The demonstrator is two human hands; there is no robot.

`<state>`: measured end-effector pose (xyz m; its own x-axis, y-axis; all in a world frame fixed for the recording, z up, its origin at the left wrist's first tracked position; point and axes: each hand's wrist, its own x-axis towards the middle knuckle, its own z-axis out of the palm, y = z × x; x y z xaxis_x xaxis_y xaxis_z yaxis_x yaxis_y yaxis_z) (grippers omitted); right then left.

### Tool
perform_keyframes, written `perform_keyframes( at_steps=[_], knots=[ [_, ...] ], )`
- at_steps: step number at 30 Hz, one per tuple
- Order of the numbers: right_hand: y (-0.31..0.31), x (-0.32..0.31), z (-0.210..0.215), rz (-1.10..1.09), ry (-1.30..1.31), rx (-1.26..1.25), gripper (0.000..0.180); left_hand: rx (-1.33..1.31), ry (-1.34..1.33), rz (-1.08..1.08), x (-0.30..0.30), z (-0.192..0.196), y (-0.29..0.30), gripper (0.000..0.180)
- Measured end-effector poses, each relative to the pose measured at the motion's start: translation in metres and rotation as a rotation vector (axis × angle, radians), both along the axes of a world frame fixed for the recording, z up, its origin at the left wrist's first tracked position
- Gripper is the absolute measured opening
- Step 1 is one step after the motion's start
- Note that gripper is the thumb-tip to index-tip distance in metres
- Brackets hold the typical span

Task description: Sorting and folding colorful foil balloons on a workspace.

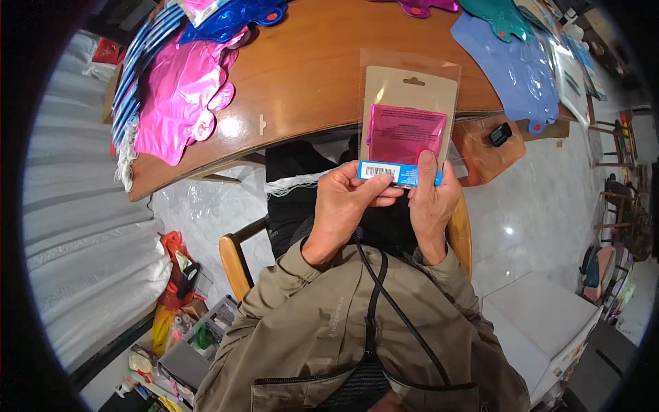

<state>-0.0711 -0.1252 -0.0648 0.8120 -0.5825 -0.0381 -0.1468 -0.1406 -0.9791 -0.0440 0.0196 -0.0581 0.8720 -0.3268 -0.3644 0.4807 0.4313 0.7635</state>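
Note:
A clear plastic sleeve with a tan hang card and a folded magenta foil piece (408, 130) is held up over my lap, at the table's front edge. Across its lower end runs a blue label (415, 176) with a barcode. My left hand (347, 202) pinches the bottom left of this package, thumb below the barcode. Gripping the lower right side is my right hand (435, 196), its thumb lying flat on the front. The fingers behind the package are partly hidden.
Foil balloons lie on the wooden table (309, 62): pink (178, 103), blue (237, 20), teal (498, 17) and periwinkle (508, 69). White string (295, 184) crosses my lap. A black object (500, 134) rests on an orange-brown surface; a white box (542, 316) stands lower right.

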Motion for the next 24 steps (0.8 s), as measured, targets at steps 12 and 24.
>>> perform_keyframes(
  at_steps=[12,24],
  knots=[
    [-0.009,-0.007,0.012,0.266,-0.032,0.242,0.024,0.094,-0.061,0.07,0.005,0.003,0.003,0.015],
    [-0.014,-0.015,0.021,0.368,-0.049,0.372,0.016,0.084,-0.032,0.047,0.006,0.011,0.01,0.019]
  ],
)
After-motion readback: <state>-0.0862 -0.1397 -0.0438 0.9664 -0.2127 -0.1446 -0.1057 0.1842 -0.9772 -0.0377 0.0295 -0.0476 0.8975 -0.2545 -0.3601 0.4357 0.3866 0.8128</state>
